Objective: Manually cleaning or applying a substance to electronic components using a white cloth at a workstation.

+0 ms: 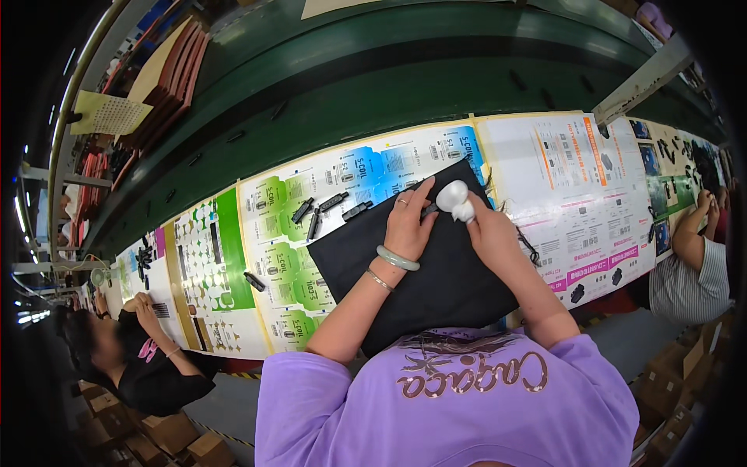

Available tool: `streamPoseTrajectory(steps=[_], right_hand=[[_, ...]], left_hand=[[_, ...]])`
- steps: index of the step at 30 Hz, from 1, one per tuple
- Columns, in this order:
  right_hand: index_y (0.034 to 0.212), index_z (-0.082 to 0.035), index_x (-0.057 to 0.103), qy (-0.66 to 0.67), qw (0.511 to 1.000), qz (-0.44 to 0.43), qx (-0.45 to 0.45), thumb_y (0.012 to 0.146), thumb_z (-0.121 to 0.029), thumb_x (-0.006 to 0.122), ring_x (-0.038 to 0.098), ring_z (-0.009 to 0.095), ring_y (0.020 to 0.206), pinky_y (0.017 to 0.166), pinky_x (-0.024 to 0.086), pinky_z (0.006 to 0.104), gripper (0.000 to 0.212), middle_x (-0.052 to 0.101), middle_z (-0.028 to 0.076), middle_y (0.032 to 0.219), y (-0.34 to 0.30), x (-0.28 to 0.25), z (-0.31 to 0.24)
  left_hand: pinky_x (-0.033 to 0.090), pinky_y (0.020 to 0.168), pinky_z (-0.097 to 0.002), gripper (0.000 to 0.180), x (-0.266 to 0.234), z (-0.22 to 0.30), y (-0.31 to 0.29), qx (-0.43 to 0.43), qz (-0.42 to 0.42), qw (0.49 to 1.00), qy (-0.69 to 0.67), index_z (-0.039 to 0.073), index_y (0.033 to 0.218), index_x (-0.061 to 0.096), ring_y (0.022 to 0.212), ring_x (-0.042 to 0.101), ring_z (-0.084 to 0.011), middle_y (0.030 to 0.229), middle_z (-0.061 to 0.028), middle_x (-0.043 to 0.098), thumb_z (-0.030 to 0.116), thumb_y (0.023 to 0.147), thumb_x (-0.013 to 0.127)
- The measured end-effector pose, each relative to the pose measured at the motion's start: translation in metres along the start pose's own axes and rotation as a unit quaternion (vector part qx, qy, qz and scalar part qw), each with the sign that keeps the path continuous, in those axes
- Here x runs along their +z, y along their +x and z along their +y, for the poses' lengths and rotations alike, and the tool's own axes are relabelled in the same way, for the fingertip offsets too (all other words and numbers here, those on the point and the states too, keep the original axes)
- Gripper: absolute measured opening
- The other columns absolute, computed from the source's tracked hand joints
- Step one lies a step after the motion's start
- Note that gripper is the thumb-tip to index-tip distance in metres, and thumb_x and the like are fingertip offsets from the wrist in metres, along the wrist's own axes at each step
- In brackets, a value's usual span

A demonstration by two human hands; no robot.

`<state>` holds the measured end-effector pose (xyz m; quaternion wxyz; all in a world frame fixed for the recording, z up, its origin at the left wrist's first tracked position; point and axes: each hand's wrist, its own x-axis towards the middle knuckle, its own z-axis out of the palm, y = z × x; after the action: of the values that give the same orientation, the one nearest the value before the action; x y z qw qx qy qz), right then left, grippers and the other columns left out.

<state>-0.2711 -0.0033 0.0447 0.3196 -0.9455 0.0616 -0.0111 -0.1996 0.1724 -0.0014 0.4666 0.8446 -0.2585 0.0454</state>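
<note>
A black cloth or mat [420,288] lies in front of me on the table. Over its far part, my left hand [410,222], wearing a ring and bracelets, pinches a small dark piece [429,209] between thumb and fingers. Close beside it, my right hand [492,233] is closed on a white object [453,197] with two rounded lobes, whose exact kind I cannot make out. Several black, oblong parts [333,201] lie just left of the mat, the nearest one by its far left edge.
Printed sheets [284,265] cover the table. Beyond runs a green conveyor belt [327,101] with scattered black parts. A metal post [646,82] rises at the far right. Co-workers sit on my left [156,358] and right [692,272]. Cardboard boxes [167,432] stand on the floor.
</note>
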Motion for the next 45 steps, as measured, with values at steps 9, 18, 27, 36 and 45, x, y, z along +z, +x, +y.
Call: streamPoseTrajectory(steps=[9,18,27,36,45], right_hand=[[0.138,-0.01,0.049,-0.048,0.998,-0.033,0.006,0.087,-0.01,0.06,0.065,0.042,0.078,0.07,0.05,0.0527,0.052,0.066,0.024,0.084,0.01,0.003,0.008],[0.13,0.001,0.053,0.171,0.983,0.044,0.038,0.088,-0.01,0.063,0.066,0.034,0.065,0.061,0.048,0.0373,0.045,0.063,0.021,0.071,-0.007,-0.024,0.009],[0.135,-0.001,0.049,0.134,0.986,0.083,-0.045,0.09,-0.012,0.059,0.065,0.045,0.074,0.069,0.05,0.0501,0.047,0.065,0.028,0.081,-0.023,-0.015,-0.004],[0.137,-0.005,0.046,0.048,0.997,0.056,-0.033,0.088,-0.01,0.059,0.065,0.043,0.077,0.069,0.05,0.0518,0.051,0.066,0.026,0.089,-0.02,-0.006,-0.002],[0.133,-0.003,0.046,-0.004,0.998,-0.057,0.016,0.088,-0.01,0.056,0.066,0.041,0.076,0.066,0.051,0.0512,0.047,0.067,0.021,0.088,-0.007,0.001,0.015]], left_hand=[[0.052,0.069,-0.0326,0.068,-0.002,0.001,-0.001,-0.005,-0.018,1.0,-0.002,0.011,0.136,0.054,0.074,0.06,-0.0232,0.087,-0.0096,0.062,-0.001,0.073,0.077],[0.045,0.093,-0.0416,0.033,-0.028,-0.005,0.029,0.194,-0.198,0.953,0.121,0.006,0.106,0.069,0.106,0.054,-0.032,0.113,-0.0111,0.058,-0.001,0.073,0.069],[0.051,0.079,-0.039,0.024,-0.013,-0.004,0.013,0.048,-0.137,0.988,0.048,0.0,0.093,0.068,0.088,0.061,-0.0317,0.089,-0.0124,0.06,-0.002,0.071,0.076],[0.051,0.077,-0.0402,0.022,-0.011,-0.003,0.014,0.029,-0.128,0.991,0.031,-0.001,0.09,0.068,0.086,0.061,-0.0326,0.087,-0.0134,0.06,-0.001,0.07,0.077],[0.05,0.082,-0.0435,0.02,-0.052,-0.076,0.141,0.066,0.001,0.975,0.21,0.003,0.094,0.07,0.092,0.062,-0.035,0.095,-0.0172,0.065,0.006,0.074,0.073]])
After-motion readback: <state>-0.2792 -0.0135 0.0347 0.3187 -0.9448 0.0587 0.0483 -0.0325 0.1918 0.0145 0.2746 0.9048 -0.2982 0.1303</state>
